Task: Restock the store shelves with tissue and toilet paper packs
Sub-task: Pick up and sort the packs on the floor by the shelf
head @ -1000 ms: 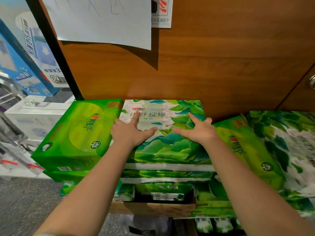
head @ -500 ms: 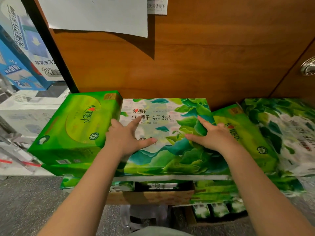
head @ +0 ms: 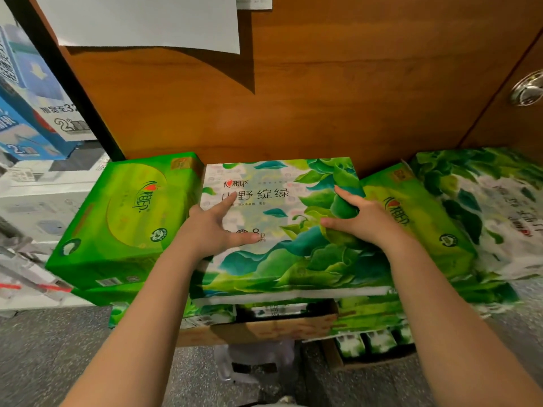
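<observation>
Behind the stack stands a brown wooden panel (head: 338,98), with a sheet of paper (head: 147,22) pinned high on it and a door knob (head: 527,88) at the far right; the leaf-printed tissue pack (head: 282,259) lies flat on top of other packs, directly under both hands, its long axis running left to right and its far edge near the panel; the left hand (head: 211,227) rests on its left part with fingers (head: 227,199) spread and straight, and the right hand (head: 357,220) presses its right part, fingers also straight and apart; both hands seem equally near; on the left a green box (head: 123,218) touches the pack, on the right another green pack (head: 417,218) leans against it, so I judge little room remains sideways and only a small push toward the panel is possible; below, a cardboard carton (head: 264,330) stands on the grey floor (head: 58,353)
</observation>
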